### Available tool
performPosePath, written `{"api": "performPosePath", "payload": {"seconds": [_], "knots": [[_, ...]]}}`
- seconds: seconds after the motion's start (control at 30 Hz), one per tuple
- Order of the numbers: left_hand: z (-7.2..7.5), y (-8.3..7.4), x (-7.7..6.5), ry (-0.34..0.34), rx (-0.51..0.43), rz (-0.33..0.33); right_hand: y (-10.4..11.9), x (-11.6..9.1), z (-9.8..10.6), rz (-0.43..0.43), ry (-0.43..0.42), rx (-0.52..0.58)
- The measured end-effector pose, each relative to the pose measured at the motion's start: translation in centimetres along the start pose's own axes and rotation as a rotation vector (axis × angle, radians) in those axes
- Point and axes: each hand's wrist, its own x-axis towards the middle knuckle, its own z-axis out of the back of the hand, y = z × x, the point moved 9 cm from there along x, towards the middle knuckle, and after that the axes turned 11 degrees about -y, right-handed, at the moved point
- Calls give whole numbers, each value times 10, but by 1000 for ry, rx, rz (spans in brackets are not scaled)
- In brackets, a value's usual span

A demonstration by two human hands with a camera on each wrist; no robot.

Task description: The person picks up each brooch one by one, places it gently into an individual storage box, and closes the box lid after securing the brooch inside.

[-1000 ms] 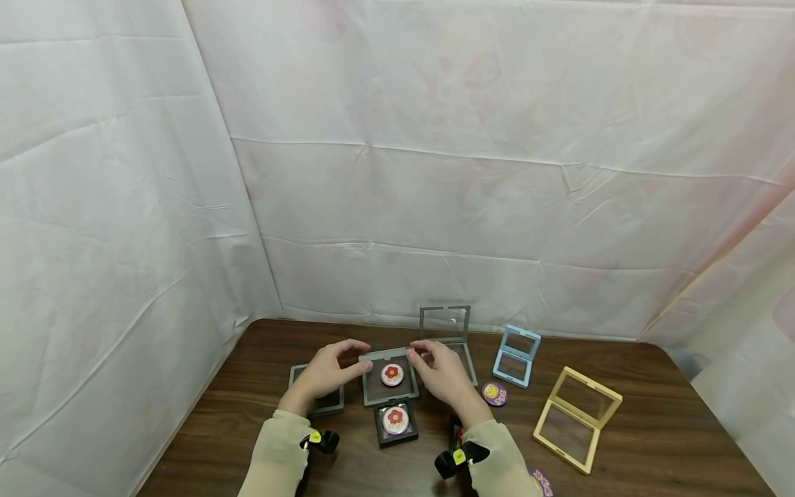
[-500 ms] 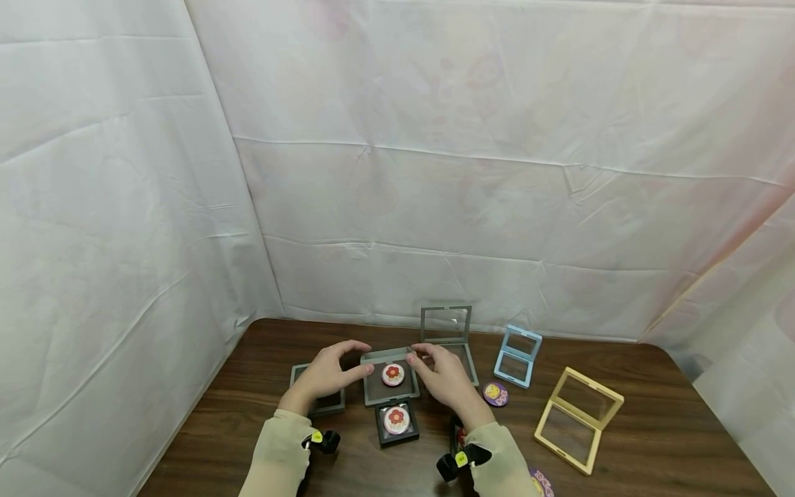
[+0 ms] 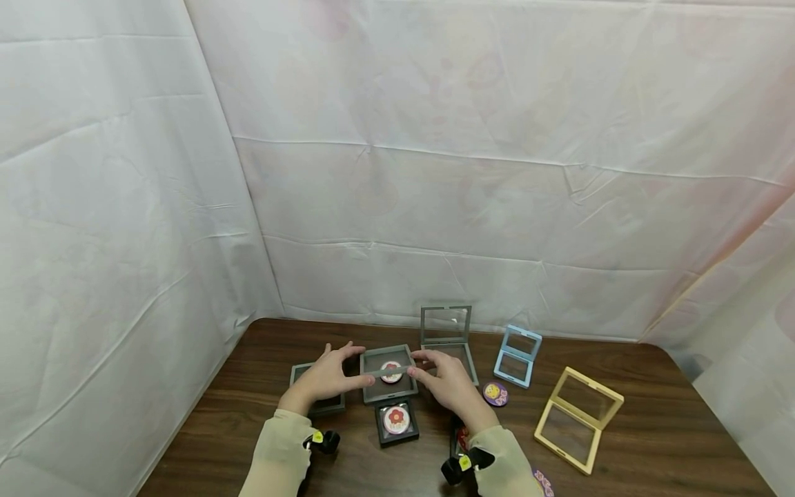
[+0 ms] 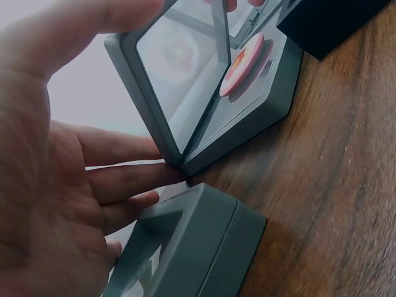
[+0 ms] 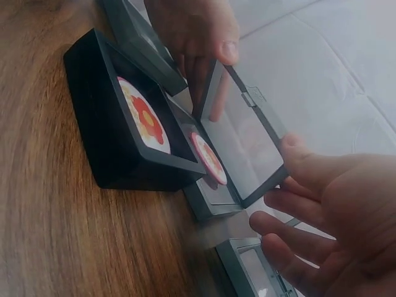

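A grey display case (image 3: 375, 396) sits on the table between both hands, its clear-windowed lid (image 4: 131, 77) tilted partway over the base. On its film lies a round badge with a red flower (image 5: 209, 159). My left hand (image 3: 323, 379) pinches the lid's left side, thumb on the free edge and fingers behind near the hinge. My right hand (image 3: 452, 383) grips the lid's right corner, thumb on the front edge and fingers bent behind. Right in front stands a black case (image 5: 93, 124) holding a similar flower badge (image 3: 396, 420).
Beside the left hand lies another grey case (image 3: 334, 406). Behind the right hand an open grey case (image 3: 446, 339) stands. Further right are an open blue case (image 3: 513, 369), a purple badge (image 3: 495, 393) and an open yellow case (image 3: 584, 417). White cloth (image 3: 397, 207) hangs behind the table.
The grey case's lid has swung up from lying back and now leans forward over the badge. Both hands have moved slightly with it; the other cases stay put.
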Motion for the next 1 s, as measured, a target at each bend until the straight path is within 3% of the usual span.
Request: {"api": "performPosePath", "payload": {"seconds": [0.53,0.77,1.0], "knots": [[-4,1,-2,37,1,12,1,0,-4,44,72,-29],[-6,-3,1,36,12,-32,1,-1,-5,66,94,-62],[-8,-2,1,30,46,-30,3,-3,-6,86,106,-87]]}}
